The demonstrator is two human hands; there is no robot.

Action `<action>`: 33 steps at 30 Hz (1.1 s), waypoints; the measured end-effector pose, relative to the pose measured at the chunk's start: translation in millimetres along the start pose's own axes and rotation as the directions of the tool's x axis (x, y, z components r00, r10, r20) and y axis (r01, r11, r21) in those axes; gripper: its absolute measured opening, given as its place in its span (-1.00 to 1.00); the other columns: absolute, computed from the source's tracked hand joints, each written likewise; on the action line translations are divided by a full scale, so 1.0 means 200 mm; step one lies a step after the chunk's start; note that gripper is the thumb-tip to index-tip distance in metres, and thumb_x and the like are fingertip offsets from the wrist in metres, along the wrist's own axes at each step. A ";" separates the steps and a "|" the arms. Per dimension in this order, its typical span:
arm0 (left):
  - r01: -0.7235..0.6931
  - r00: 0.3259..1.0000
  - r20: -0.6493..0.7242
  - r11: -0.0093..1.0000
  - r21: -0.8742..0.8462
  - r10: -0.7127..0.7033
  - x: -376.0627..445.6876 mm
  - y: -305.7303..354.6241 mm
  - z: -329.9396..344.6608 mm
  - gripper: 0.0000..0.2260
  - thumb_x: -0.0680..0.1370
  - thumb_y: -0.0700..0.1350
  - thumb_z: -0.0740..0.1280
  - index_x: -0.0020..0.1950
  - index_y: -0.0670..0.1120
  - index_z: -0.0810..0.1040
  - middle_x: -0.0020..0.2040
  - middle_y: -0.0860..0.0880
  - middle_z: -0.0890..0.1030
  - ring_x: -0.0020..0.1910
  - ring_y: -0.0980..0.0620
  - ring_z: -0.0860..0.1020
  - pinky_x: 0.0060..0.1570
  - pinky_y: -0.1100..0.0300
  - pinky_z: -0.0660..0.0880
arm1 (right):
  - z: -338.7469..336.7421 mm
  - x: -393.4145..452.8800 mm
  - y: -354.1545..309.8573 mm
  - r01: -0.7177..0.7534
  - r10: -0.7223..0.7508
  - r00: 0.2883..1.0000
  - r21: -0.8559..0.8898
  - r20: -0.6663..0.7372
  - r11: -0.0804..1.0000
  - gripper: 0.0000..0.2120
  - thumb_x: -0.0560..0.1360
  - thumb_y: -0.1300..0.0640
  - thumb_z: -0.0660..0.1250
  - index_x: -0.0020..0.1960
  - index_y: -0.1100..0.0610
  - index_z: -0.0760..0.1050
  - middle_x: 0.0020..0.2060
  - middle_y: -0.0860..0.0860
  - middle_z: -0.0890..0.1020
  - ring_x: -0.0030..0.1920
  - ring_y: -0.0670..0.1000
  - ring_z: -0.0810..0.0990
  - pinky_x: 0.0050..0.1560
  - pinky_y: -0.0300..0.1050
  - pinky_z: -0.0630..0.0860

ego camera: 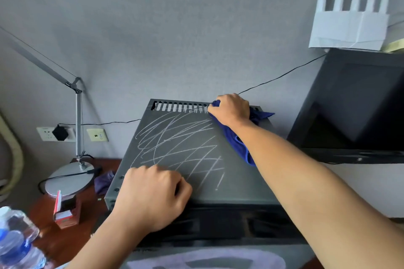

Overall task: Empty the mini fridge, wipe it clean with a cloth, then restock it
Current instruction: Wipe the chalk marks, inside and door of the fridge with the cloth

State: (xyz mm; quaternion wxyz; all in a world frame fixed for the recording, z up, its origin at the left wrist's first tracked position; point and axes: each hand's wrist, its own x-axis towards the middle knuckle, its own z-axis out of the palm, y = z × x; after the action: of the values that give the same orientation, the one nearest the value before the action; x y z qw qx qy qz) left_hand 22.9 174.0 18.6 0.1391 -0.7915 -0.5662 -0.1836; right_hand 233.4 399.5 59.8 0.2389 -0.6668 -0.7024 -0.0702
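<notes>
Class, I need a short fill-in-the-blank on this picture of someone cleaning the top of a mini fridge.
1. The right hand grips a ____ cloth.
2. The mini fridge top is covered in white ____ scribbles.
3. The left hand rests on the fridge's ____ edge.
4. The desk lamp stands to the fridge's ____.

Answers: blue; chalk; front; left

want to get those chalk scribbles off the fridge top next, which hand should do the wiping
Right. The right hand already grips the blue cloth at the back edge by the scribbles; the left hand rests curled at the front.
</notes>
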 end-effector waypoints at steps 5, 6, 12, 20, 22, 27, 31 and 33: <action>-0.004 1.000 -0.018 0.999 -0.053 0.003 -0.02 -0.01 -0.01 -0.65 0.41 0.08 0.24 -0.43 -0.06 0.19 -0.56 -0.07 0.36 -0.57 -0.18 0.32 -0.52 0.20 0.21 | 0.08 0.20 0.02 0.009 -0.009 1.000 0.010 0.011 1.000 -0.67 0.39 -0.09 0.32 -0.38 0.12 0.38 -0.36 -0.03 0.51 -0.21 0.14 0.50 -0.24 -0.09 0.33; -0.003 1.000 -0.030 0.998 -0.059 0.002 -0.02 -0.01 -0.01 -0.65 0.41 0.08 0.24 -0.43 -0.06 0.18 -0.55 -0.07 0.35 -0.57 -0.17 0.31 -0.52 0.20 0.21 | 0.10 0.23 0.03 0.017 -0.017 1.000 0.010 0.012 1.000 -0.68 0.39 -0.08 0.31 -0.38 0.12 0.37 -0.38 -0.03 0.50 -0.22 0.14 0.50 -0.25 -0.09 0.33; 0.015 1.000 -0.008 1.000 -0.026 -0.016 -0.02 0.00 -0.02 -0.65 0.42 0.08 0.24 -0.43 -0.06 0.20 -0.55 -0.05 0.36 -0.56 -0.16 0.32 -0.50 0.21 0.19 | 0.12 0.22 0.03 0.066 -0.067 0.998 -0.026 -0.015 0.997 -0.72 0.45 -0.07 0.29 -0.31 0.10 0.47 -0.38 -0.07 0.44 -0.14 0.12 0.50 -0.23 -0.08 0.34; 0.012 1.000 -0.005 1.000 -0.001 -0.012 -0.01 0.00 -0.02 -0.63 0.42 0.08 0.20 -0.49 -0.10 0.24 -0.59 -0.05 0.38 -0.59 -0.21 0.37 -0.47 0.24 0.14 | -0.01 -0.11 -0.03 0.037 -0.041 0.997 -0.062 -0.064 0.997 -0.72 0.49 -0.15 0.30 -0.22 0.04 0.53 -0.17 0.00 0.62 0.03 0.13 0.55 -0.17 -0.06 0.34; 0.018 1.000 -0.022 1.000 -0.011 -0.018 -0.01 0.00 -0.01 -0.63 0.41 0.08 0.19 -0.50 -0.09 0.26 -0.59 -0.05 0.41 -0.59 -0.20 0.40 -0.46 0.24 0.14 | -0.05 -0.23 -0.06 0.024 -0.029 0.997 -0.076 -0.069 0.997 -0.72 0.49 -0.16 0.28 -0.22 0.03 0.51 -0.09 0.01 0.66 0.08 0.12 0.56 -0.14 -0.06 0.34; 0.058 0.998 -0.021 0.998 0.017 -0.058 -0.06 -0.01 -0.08 -0.63 0.57 0.12 0.14 -0.33 -0.08 0.42 -0.30 -0.06 0.61 -0.27 -0.19 0.57 -0.32 0.12 0.31 | -0.18 -0.56 -0.15 -0.011 0.005 0.999 -0.109 -0.053 0.994 -0.70 0.51 -0.19 0.26 -0.24 0.01 0.45 -0.13 -0.02 0.63 0.13 0.11 0.54 -0.13 -0.05 0.39; 0.050 0.999 -0.012 0.997 0.050 -0.049 -0.14 -0.09 -0.15 -0.62 0.61 0.11 0.12 -0.28 -0.09 0.43 -0.19 -0.08 0.65 -0.21 -0.21 0.57 -0.26 0.11 0.35 | -0.27 -0.79 -0.23 -0.027 0.018 0.997 -0.120 -0.069 0.992 -0.68 0.52 -0.21 0.24 -0.23 0.01 0.44 -0.15 -0.08 0.60 0.08 0.08 0.52 -0.15 -0.05 0.32; 0.031 1.000 -0.002 0.999 0.045 -0.030 -0.16 -0.12 -0.16 -0.62 0.62 0.10 0.12 -0.29 -0.08 0.41 -0.18 -0.09 0.66 -0.25 -0.20 0.49 -0.25 0.11 0.37 | -0.29 -0.87 -0.26 -0.023 0.015 0.998 -0.119 -0.069 0.993 -0.68 0.52 -0.22 0.24 -0.19 0.01 0.51 -0.10 -0.09 0.63 0.08 0.06 0.51 -0.15 -0.06 0.31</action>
State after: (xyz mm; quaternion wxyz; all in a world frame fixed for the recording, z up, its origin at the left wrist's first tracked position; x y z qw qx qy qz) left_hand -12.9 140.0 33.7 0.1543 -0.7793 -0.5820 -0.1735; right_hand 197.4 213.1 47.8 0.2229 -0.6837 -0.6822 -0.1324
